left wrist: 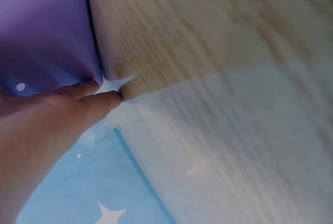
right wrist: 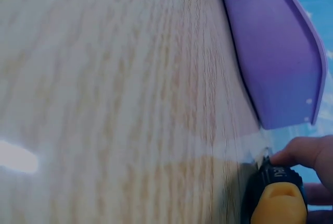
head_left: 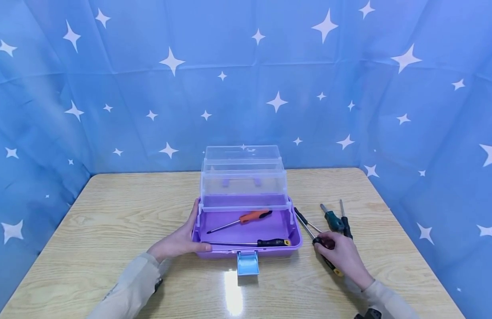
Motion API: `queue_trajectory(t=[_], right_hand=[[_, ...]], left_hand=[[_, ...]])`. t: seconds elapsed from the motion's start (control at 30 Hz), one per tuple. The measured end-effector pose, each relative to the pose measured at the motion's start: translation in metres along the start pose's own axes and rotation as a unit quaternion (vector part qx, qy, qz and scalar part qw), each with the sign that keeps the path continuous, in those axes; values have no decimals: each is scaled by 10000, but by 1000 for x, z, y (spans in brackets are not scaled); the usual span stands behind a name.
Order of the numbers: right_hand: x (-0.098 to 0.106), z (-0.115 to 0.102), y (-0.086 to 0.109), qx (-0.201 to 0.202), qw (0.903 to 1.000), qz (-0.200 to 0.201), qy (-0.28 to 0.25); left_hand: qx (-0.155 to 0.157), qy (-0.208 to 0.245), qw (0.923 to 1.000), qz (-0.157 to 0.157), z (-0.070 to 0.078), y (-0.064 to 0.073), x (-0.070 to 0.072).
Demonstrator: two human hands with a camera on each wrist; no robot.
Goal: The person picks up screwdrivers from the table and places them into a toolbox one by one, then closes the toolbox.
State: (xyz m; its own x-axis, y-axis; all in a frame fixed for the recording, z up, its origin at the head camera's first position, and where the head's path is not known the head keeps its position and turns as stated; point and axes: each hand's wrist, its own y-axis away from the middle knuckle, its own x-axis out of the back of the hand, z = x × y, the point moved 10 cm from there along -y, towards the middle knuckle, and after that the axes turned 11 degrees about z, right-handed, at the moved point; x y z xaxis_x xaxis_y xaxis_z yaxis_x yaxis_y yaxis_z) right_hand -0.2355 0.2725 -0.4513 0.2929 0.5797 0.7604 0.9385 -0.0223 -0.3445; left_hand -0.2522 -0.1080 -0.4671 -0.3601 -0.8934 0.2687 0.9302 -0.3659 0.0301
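A purple toolbox [head_left: 222, 253] stands on the table with its clear lid [head_left: 243, 188] raised. Inside it lie an orange-handled screwdriver [head_left: 251, 216] and a long screwdriver with a black and yellow handle [head_left: 271, 243]. My left hand [head_left: 176, 243] grips the box's left side, thumb on the front rim, other fingers along the outer wall. To the right of the box, my right hand [head_left: 343, 256] pinches another black and yellow screwdriver [head_left: 329, 265]; its yellow end [right wrist: 278, 203] faces the right wrist camera. Some of my right fingers are hidden.
Beyond my right hand lie a green-handled screwdriver [head_left: 334, 222], a black-handled one [head_left: 346, 227] and another slim dark-handled tool [head_left: 300, 216]. Something dark red is partly covered by the hand. A blue latch [head_left: 247, 264] hangs at the box's front. Starry blue cloth [head_left: 246, 88] surrounds the table.
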Motion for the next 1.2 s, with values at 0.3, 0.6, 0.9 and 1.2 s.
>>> queue_trajectory(t=[0.3,0.6,0.9,1.2], right_hand=[[7,1,-2,34,9993,363,-53],[11,7,-5,-95,9984,558,-5],[15,9,-6,-126,9966,813,39],[20,11,-6,-288,9957,877,-103]], left_hand=[[-52,90,9999,-34,2,0,-1],[1,96,9999,-33,0,0,-1],[-24,118,9999,-61,-1,0,-1],[-72,133,9999,-69,0,0,-1]])
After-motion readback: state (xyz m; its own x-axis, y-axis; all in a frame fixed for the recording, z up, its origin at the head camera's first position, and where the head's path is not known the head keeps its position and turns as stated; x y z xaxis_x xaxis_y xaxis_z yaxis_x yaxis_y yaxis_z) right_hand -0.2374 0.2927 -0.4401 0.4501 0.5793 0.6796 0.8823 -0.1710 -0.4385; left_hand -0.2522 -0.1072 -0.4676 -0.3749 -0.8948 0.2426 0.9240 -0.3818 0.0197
